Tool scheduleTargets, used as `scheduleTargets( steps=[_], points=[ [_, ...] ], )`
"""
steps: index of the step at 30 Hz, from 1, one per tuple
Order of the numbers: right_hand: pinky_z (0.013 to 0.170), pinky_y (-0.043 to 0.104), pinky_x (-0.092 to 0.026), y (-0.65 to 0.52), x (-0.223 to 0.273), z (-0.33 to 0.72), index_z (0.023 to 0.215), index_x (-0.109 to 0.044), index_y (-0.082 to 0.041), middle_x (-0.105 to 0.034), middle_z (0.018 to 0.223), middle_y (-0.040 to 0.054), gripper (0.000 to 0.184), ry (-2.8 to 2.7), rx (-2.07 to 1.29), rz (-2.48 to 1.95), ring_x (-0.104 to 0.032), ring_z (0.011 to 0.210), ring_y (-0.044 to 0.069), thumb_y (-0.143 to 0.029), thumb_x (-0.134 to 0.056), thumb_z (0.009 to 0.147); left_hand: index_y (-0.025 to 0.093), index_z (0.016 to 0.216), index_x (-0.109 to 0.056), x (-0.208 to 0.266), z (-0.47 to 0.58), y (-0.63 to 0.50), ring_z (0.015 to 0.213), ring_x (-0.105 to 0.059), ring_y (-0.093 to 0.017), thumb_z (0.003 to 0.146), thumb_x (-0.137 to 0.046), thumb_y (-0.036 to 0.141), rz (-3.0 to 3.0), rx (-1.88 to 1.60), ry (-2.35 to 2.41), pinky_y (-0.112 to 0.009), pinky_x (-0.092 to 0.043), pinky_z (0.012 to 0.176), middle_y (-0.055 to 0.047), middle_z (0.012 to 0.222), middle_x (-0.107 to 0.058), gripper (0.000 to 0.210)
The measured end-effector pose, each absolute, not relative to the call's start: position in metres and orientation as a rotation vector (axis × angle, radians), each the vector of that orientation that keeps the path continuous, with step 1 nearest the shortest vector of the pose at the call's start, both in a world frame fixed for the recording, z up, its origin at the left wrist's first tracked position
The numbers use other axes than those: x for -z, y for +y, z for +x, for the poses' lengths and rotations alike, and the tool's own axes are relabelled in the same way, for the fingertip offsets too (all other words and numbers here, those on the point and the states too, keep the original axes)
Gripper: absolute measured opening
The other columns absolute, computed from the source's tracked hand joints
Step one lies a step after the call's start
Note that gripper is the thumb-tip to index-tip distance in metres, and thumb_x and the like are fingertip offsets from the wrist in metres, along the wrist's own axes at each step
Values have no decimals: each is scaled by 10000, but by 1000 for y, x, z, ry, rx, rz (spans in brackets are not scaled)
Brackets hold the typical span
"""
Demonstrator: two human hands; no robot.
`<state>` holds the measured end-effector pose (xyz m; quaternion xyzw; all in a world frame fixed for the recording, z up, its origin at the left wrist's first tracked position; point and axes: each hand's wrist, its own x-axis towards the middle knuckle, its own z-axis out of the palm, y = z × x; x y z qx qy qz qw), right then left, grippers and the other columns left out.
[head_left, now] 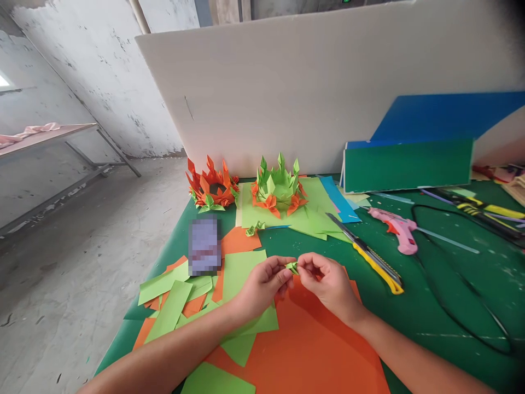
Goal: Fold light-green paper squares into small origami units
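A small folded piece of green paper (292, 267) is pinched between both hands above a large orange sheet (324, 339). My left hand (268, 278) grips its left side with thumb and fingers closed. On its right side, my right hand (322, 279) holds it in a closed pinch. Farther back, a green paper crown (279, 183) trimmed with orange folded flowers stands on green sheets (250, 213). Beside it to the left is an orange paper crown (211, 189) with green folded pieces. A folded green paper rose (255, 229) lies just beyond my hands.
Green and orange paper pieces (168, 306) litter the left side, near a blurred purple rectangular object (204, 245). Right of my hands lie a yellow utility knife (377, 265) and a pink glue gun (400, 230) with a black cord. Behind them stands a green board (410, 167).
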<state>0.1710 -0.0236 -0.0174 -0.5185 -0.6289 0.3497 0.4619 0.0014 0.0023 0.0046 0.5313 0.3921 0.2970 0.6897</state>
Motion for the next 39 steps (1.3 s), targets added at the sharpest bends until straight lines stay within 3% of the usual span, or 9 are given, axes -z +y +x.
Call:
scheduleTargets(
  steps=[6,9,12,18,29,39],
  points=[
    [526,231,-359,-26,16,173,739,-540,-202,-396,546,-61,139,-1837,-190,-1213,-410,505,100,-143,-544,866,108,1039,-700,-5,-1,5,556,-439,-85,751,-665,552,1216,-652,917,-241,-386,545,9,650,-510,530],
    [530,251,-343,-25,16,175,739,-518,-204,-399,537,-56,163,-2015,108,-1120,-405,513,113,-109,-544,869,139,906,-748,-2,-3,5,626,-473,-101,734,-691,542,1264,-729,896,-254,-416,583,-25,769,-533,442],
    [536,265,-340,-24,16,175,742,-496,-206,-453,560,-41,183,-2104,271,-1073,-415,531,124,-88,-543,874,151,916,-749,-2,-3,5,675,-540,-132,740,-688,538,1242,-711,885,-284,-449,644,-50,817,-594,430],
    [553,261,-372,-23,17,171,788,-502,-201,-480,592,-29,147,-2066,230,-1109,-452,556,131,-92,-521,885,122,945,-725,-4,-3,5,621,-542,-138,758,-635,589,1259,-641,917,-285,-436,630,-29,660,-596,511],
    [548,306,-372,-23,20,178,827,-504,-215,-520,600,-23,126,-2260,382,-938,-470,545,149,-119,-499,910,167,667,-523,-2,-3,4,502,-416,-95,765,-511,701,1265,-467,1014,-245,-333,504,20,561,-480,543],
    [555,263,-395,-23,13,171,804,-527,-212,-515,597,-22,123,-2067,157,-1122,-491,568,141,-121,-518,886,132,844,-651,-10,-2,4,612,-492,-115,748,-638,597,1154,-587,941,-253,-402,589,-11,662,-553,476]
  ],
)
